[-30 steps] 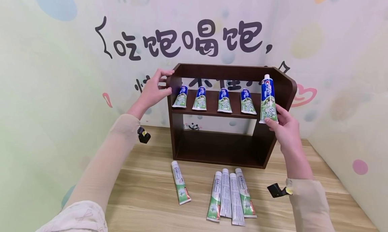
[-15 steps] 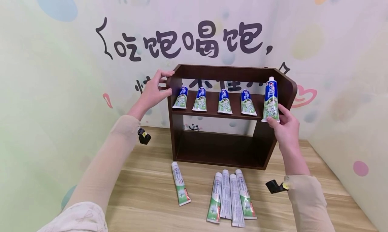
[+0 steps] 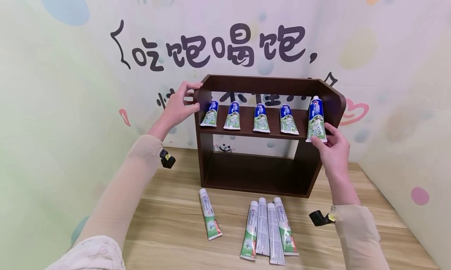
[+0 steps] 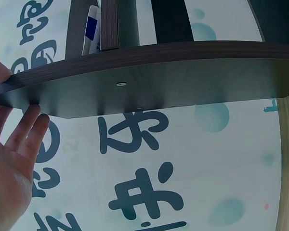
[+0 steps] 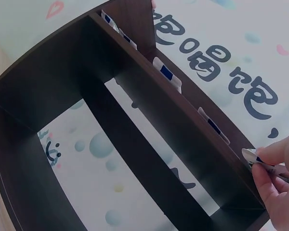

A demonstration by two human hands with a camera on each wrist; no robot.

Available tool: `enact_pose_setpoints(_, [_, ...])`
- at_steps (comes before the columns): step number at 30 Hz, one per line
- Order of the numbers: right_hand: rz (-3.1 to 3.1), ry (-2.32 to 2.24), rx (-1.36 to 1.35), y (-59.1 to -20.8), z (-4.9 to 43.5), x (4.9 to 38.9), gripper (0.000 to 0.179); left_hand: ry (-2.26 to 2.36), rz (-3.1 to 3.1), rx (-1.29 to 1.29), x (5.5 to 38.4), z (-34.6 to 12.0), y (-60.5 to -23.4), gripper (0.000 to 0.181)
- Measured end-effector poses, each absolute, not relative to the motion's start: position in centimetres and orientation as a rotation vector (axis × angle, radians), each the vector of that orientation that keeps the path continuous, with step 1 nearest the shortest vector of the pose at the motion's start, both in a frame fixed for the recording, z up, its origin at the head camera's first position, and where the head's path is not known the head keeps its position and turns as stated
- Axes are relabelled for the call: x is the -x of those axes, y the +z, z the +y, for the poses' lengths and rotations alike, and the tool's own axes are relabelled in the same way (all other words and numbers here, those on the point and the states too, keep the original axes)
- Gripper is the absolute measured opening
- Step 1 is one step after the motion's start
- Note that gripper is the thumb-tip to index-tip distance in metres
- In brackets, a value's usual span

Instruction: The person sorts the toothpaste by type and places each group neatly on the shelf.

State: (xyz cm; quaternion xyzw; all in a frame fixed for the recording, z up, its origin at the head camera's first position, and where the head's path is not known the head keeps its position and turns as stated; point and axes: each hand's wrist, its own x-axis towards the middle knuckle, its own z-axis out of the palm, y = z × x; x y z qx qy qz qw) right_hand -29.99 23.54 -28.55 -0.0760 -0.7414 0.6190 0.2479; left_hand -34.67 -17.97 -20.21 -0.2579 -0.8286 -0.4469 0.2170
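My left hand (image 3: 179, 106) grips the upper left side panel of a dark brown two-tier shelf (image 3: 260, 82), thumb on one face and fingers on the other, as the left wrist view shows on the panel (image 4: 149, 79). My right hand (image 3: 335, 151) pinches the flat bottom end of a blue-and-green toothpaste tube (image 3: 316, 119), cap upward, at the right end of the upper tier. In the right wrist view the tube (image 5: 253, 156) shows edge-on between thumb and fingers. Several matching tubes (image 3: 261, 118) lean in a spaced row on that tier to its left.
On the wooden table (image 3: 169, 223) in front lie several white-and-green toothpaste tubes (image 3: 250, 231) side by side, with a single one (image 3: 210, 214) apart to the left. The lower tier (image 3: 251, 172) is bare. A printed wall (image 3: 84, 86) stands close behind.
The toothpaste tube in my right hand has moved slightly right and down, tipping back towards the upper tier. My left hand has kept its grip on the shelf.
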Motion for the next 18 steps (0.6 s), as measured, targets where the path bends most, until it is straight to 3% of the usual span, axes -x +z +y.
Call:
enact_pose_setpoints(8, [-1.941, 1.72, 0.26, -28.8, 22.6, 29.9, 0.059, -1.247, -2.267, 0.704, 37.7, -18.8, -21.8, 0.047])
enact_pose_setpoints(18, [-1.712, 1.966, 0.229, -28.7, 22.1, 29.9, 0.056, -1.216, -2.257, 0.7, 38.2, -19.0, -22.0, 0.046])
